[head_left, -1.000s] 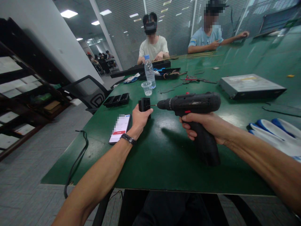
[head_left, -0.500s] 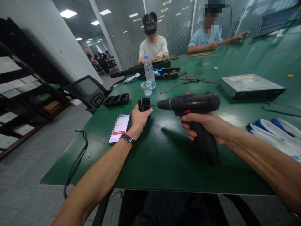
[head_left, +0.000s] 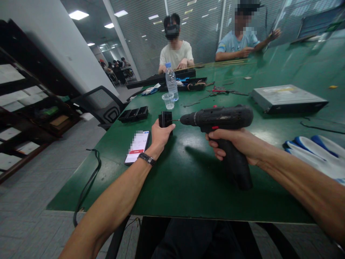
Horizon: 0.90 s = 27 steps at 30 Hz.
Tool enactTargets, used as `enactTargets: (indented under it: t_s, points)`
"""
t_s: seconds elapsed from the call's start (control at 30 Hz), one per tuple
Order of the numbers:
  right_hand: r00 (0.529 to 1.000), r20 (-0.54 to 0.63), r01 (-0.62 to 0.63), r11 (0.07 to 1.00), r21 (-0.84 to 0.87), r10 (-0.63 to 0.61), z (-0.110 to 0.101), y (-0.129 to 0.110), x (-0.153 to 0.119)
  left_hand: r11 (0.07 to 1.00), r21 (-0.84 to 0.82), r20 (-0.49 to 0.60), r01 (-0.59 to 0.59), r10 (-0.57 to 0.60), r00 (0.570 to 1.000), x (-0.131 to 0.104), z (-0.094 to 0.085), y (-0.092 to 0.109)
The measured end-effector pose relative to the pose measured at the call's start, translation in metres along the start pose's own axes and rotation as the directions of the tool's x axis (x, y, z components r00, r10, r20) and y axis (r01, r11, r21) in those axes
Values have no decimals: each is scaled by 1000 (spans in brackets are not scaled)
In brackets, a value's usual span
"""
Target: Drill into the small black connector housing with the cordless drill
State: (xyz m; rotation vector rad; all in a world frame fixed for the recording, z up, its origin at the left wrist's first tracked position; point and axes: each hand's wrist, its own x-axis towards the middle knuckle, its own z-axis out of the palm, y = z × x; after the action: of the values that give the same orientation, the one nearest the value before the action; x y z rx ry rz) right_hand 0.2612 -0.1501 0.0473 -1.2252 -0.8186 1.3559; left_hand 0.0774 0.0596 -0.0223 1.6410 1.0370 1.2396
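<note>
My right hand (head_left: pixel 225 142) is wrapped round the grip of a black cordless drill (head_left: pixel 219 118), which points left and lies roughly level above the table. A thin bit (head_left: pixel 176 120) sticks out of its chuck and reaches the right side of a small black plastic box-like part (head_left: pixel 166 118); whether the tip is inside it I cannot tell. My left hand (head_left: pixel 160 135) grips that part, thumb on the near right side, its other fingers mostly hidden behind. A phone (head_left: pixel 138 147) with a lit screen lies just left of my left wrist.
On the green table (head_left: pixel 188 198) stand a water bottle (head_left: pixel 170 82) and a clear plastic cup (head_left: pixel 169 102). A black compartment tray (head_left: pixel 134 114) lies left, a metal drive box (head_left: pixel 289 99) and white-blue gloves (head_left: pixel 318 153) right. Two people sit across the table.
My hands, the drill and the black part have barely moved. Across the table, the person in light blue has drawn a raised hand inward and up.
</note>
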Motion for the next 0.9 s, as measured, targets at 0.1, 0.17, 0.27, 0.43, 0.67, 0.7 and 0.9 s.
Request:
enactTargets:
  t_s: [0.1, 0.17, 0.27, 0.43, 0.67, 0.7, 0.9]
  points:
    - [1000, -1, -3, 1000, -8, 3, 0, 0, 0, 1000, -1, 4, -2, 2, 1000, 1, 0, -1]
    - [1000, 4, -1, 1000, -11, 1, 0, 0, 0, 1000, -6, 4, -3, 3, 1000, 1, 0, -2]
    - [1000, 3, -3, 1000, -9, 3, 0, 0, 0, 1000, -8, 3, 2, -1, 1000, 1, 0, -2]
    - [1000, 0, -12, 1000, -2, 12, 1, -1, 0, 1000, -8, 4, 9, -9, 1000, -1, 0, 2]
    - [1000, 6, -9, 1000, 2, 9, 1, -1, 1, 1000, 7, 2, -3, 3, 1000, 1, 0, -1]
    - [1000, 3, -6, 1000, 3, 6, 1, -1, 1, 1000, 5, 3, -4, 4, 1000, 1, 0, -1]
    - [1000, 0, -7, 1000, 6, 7, 0, 0, 1, 1000, -3, 8, -9, 9, 1000, 0, 0, 0]
